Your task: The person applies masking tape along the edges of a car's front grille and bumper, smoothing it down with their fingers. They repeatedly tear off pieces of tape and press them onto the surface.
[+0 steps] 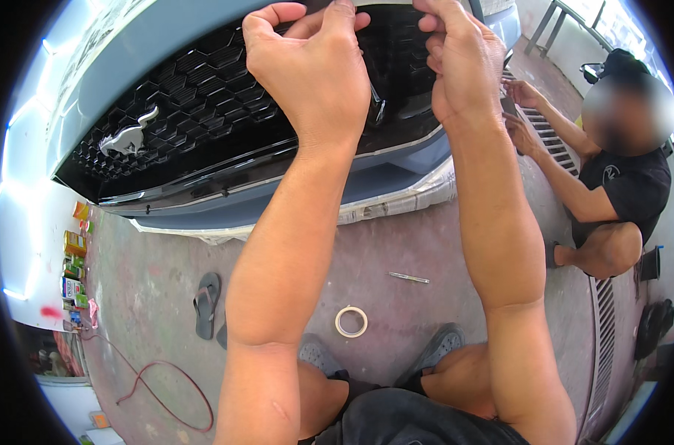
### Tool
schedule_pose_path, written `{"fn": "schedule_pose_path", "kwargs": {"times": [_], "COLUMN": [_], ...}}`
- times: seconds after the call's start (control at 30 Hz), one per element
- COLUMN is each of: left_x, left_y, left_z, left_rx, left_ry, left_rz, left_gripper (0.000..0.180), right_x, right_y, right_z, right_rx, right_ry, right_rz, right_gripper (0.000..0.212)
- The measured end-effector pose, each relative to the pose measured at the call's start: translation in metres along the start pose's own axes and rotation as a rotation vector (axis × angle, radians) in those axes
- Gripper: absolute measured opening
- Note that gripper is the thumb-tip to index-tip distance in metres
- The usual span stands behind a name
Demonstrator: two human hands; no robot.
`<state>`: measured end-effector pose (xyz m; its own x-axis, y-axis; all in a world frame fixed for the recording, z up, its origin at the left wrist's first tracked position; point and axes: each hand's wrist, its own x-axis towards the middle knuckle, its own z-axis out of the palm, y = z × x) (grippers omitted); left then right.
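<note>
At the upper edge, my left hand (311, 74) is raised in front of a car's black honeycomb grille (225, 104), thumb and fingertips pinched together. My right hand (467, 67) is level with it, over the grille's right end, its fingers curled closed. Whatever the fingertips grip is cut off by the picture's edge; a thin pale strip shows between the hands there. A silver horse emblem (131, 139) sits on the grille's left part. Below the grille runs the grey-blue bumper (396, 174), its lower edge lined with whitish masking (374, 211).
A masking tape roll (338, 323) and a slim pen-like tool (409, 277) lie on the concrete floor. Also there are a flip-flop (207, 305) and a red hose (140, 378). A co-worker (626, 178) crouches at right, hands near the car. Several cans (73, 245) line the left wall.
</note>
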<state>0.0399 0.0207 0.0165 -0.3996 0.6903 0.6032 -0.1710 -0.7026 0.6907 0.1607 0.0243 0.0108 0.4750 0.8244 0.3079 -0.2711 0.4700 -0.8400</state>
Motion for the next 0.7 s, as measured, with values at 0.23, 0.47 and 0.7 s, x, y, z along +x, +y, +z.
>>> {"fn": "schedule_pose_path", "kwargs": {"times": [0.23, 0.47, 0.7], "left_x": [-0.022, -0.109, -0.178], "left_y": [0.026, 0.04, 0.065], "left_z": [-0.043, -0.171, -0.211], "left_rx": [0.133, 0.574, 0.571], "left_ry": [-0.127, -0.84, -1.919], "left_rz": [-0.097, -0.52, -0.689], "left_gripper": [0.031, 0.028, 0.058], "right_x": [-0.025, -0.087, -0.183], "right_y": [0.002, 0.107, 0.254], "right_z": [-0.03, -0.166, -0.31], "right_rx": [-0.218, -0.94, -1.403], "right_ry": [0.027, -0.76, -1.325], "right_rz": [-0.381, -0.741, -0.151], "right_gripper": [0.013, 0.019, 0.013]}}
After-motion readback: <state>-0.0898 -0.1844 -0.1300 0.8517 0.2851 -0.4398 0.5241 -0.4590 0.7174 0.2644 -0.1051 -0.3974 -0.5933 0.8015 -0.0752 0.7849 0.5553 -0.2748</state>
